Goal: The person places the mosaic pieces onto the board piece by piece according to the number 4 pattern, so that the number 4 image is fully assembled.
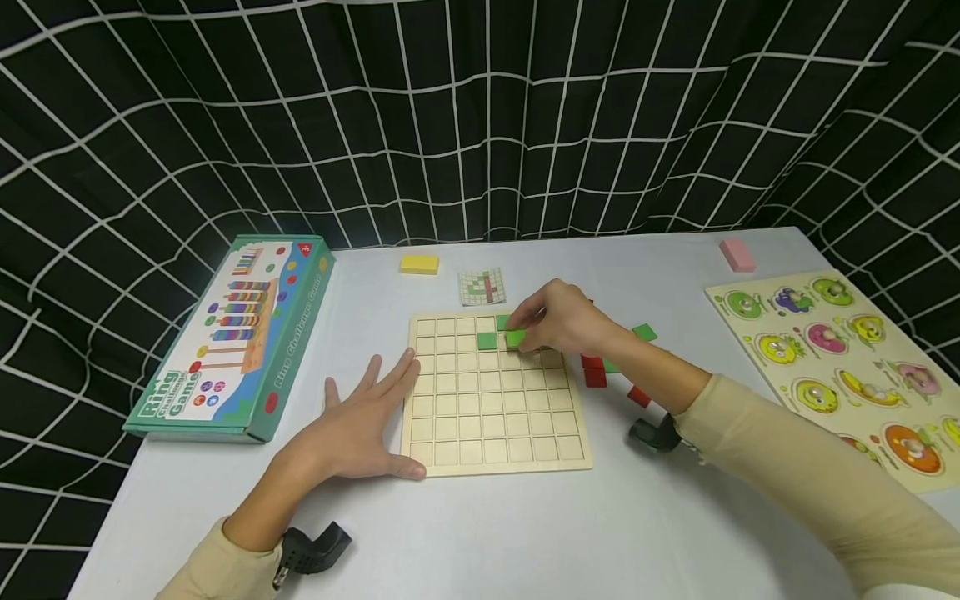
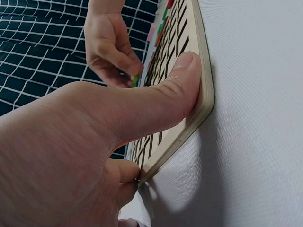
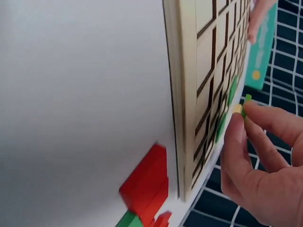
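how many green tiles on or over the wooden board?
3: top-row tile, second-row tile left of it, and held tile pinched by the right hand over the wooden board. That hand may hide more.

Head cam evenly lit, soft shadow on tabletop (image 1: 510, 533) under R sleeve (image 1: 795, 475), curtain grid (image 1: 487, 142) bowed twd edges (wide-angle distortion); L wrist cam: soft shadow by L hand (image 2: 94, 132); R wrist cam dimmer, red tiles (image 3: 149, 179) bit blurry.
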Demonstrator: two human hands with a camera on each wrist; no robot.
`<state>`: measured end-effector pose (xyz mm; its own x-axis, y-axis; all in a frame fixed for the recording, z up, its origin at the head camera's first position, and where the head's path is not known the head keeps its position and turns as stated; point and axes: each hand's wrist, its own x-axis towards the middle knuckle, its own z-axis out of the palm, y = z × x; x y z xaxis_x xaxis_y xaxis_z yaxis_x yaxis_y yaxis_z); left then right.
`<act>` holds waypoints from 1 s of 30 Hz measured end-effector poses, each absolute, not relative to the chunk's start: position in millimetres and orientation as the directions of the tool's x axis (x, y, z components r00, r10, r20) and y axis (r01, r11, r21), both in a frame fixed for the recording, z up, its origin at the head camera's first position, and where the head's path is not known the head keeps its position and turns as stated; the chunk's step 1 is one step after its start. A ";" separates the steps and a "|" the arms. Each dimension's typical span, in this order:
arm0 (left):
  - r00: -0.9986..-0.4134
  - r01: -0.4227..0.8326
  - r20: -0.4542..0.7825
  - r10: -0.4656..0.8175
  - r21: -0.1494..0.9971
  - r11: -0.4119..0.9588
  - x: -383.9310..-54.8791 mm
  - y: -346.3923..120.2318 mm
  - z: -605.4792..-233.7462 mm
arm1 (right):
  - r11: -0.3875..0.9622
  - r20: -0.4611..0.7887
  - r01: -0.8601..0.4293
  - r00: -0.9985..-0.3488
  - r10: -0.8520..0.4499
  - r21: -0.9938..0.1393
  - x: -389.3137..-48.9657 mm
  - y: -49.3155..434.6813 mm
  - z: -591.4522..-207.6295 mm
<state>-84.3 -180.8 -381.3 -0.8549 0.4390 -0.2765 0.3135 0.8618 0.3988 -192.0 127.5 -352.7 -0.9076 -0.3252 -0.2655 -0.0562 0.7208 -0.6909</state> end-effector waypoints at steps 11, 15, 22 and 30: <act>-0.855 0.320 -0.278 0.438 0.381 0.867 -85.0 -180.4 -380.4 | 0.712 -0.269 -0.072 -0.895 -0.355 -0.699 -189.3 105.6 -352.0; -0.854 0.318 -0.285 0.434 0.373 0.871 -85.5 -179.7 -380.4 | 0.709 -0.266 -0.092 -0.887 -0.378 -0.699 -189.7 98.5 -353.3; -0.853 0.314 -0.291 0.433 0.378 0.871 -85.2 -179.8 -379.9 | 0.727 -0.293 -0.090 -0.876 -0.383 -0.680 -188.8 84.7 -354.5; -0.853 0.318 -0.291 0.434 0.368 0.874 -84.6 -179.8 -381.1 | 0.716 -0.286 -0.112 -0.866 -0.411 -0.689 -188.4 73.3 -356.1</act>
